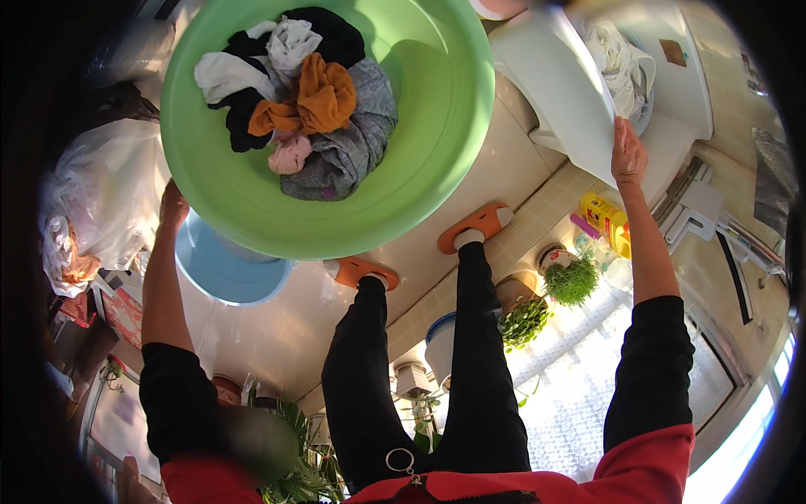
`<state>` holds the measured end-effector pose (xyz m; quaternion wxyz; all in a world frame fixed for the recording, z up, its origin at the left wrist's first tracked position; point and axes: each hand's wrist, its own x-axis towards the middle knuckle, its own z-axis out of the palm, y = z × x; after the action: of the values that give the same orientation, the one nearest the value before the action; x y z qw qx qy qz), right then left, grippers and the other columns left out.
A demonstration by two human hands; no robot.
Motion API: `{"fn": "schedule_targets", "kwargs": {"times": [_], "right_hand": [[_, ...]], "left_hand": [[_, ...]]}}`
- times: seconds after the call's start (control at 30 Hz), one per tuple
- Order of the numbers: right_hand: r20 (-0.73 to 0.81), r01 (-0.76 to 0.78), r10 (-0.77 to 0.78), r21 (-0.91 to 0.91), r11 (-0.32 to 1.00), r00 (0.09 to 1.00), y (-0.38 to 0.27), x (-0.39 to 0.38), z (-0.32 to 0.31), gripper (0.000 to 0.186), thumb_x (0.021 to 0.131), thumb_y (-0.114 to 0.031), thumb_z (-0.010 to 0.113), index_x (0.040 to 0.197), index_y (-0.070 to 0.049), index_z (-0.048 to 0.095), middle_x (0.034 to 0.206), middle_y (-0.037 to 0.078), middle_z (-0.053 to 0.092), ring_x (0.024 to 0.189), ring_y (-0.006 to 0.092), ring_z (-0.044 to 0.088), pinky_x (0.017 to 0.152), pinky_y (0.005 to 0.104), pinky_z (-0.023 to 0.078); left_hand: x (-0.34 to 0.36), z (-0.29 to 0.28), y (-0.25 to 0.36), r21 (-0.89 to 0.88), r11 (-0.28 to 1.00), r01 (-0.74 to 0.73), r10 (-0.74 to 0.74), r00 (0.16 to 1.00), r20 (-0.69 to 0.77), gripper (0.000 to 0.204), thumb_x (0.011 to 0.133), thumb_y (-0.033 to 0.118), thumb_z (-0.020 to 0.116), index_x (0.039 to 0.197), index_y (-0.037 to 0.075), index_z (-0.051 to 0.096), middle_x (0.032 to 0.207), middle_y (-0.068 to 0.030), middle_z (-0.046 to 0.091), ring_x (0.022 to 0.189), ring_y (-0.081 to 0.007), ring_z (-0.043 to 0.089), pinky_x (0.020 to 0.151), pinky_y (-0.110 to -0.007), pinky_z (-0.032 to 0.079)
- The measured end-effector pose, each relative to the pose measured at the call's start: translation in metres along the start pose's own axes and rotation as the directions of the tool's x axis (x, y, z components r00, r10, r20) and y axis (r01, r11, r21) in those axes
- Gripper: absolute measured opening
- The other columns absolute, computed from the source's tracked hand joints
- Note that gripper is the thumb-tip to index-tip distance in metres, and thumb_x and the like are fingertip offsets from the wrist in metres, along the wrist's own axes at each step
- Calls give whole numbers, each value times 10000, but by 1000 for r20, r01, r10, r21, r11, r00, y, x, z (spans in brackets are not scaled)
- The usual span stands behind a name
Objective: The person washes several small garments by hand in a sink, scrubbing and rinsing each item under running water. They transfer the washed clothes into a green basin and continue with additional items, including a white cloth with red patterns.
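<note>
A large round green basin (437, 160) fills the upper middle, close to me. Inside it lies a heap of clothes: a grey garment (361, 134), an orange cloth (326, 97), and black, white and pink pieces. My left hand (174, 206) is closed at the basin's left rim, its fingers partly hidden by it. At the upper right, my right hand (628, 155) grips the edge of a white curved panel (554, 80). Beyond that panel, crumpled white fabric (617, 63) sits in a white, tub-like fixture (684, 92).
On the floor, partly under the green basin, stands a light blue basin (231, 269). Plastic bags (109, 193) are piled at the left. Potted plants (571, 281) and a yellow bottle (606, 223) line the right side. My feet wear orange slippers (470, 225).
</note>
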<state>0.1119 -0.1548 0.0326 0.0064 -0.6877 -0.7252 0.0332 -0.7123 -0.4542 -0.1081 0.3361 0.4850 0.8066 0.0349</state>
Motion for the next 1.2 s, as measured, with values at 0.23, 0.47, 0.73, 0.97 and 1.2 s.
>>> {"fn": "schedule_targets", "kwargs": {"times": [0.23, 0.47, 0.73, 0.97, 1.2], "right_hand": [[134, -31, 16, 111, 993, 991, -10, 3, -14, 503, 988, -562, 326, 1012, -151, 615, 1007, 140, 644, 917, 400, 602, 773, 479, 471], [419, -226, -84, 635, 739, 904, 6, 14, -16, 515, 969, -521, 445, 1216, -106, 621, 1172, 127, 623, 1093, 247, 578, 957, 326, 411], [63, 117, -162, 452, 884, 985, 20, 108, 4, 644, 823, -325, 728, 1404, -207, 479, 1564, 171, 233, 1386, 386, 283, 1034, 527, 383], [366, 101, -95, 2, 995, 926, 48, 141, 139, 956, 667, -487, 781, 1484, -243, 348, 1606, 132, 91, 1397, 444, 232, 1014, 752, 253], [516, -123, 114, -17, 992, 849, 55, 142, 185, 529, 904, -305, 515, 1383, -82, 482, 1390, 144, 503, 1314, 339, 445, 1105, 479, 325]], "left_hand": [[-39, -37, 29, 330, 922, -200, 274, 943, -192, 320, 833, -67, 532, 1128, 24, 618, 1099, -174, 645, 994, -318, 646, 861, -386, 511], [-115, -89, 308, -59, 994, -97, 50, 836, -547, 224, 916, -40, 526, 1105, 31, 624, 1075, -86, 644, 979, -202, 636, 813, -306, 521], [-41, 62, 687, -154, 623, -767, 731, 641, -234, 304, 858, -82, 544, 1125, 26, 641, 1185, -121, 616, 1056, -290, 598, 861, -366, 503], [94, 162, 772, 306, 643, -702, 694, 703, 155, 552, 825, -19, 553, 1333, 199, 559, 1437, -80, 465, 1411, -275, 316, 1142, -508, 277], [111, 167, 774, 279, 658, -699, 643, 715, 274, 459, 788, 11, 587, 1240, 91, 612, 1336, -126, 530, 1399, -264, 332, 1122, -538, 282]]}}
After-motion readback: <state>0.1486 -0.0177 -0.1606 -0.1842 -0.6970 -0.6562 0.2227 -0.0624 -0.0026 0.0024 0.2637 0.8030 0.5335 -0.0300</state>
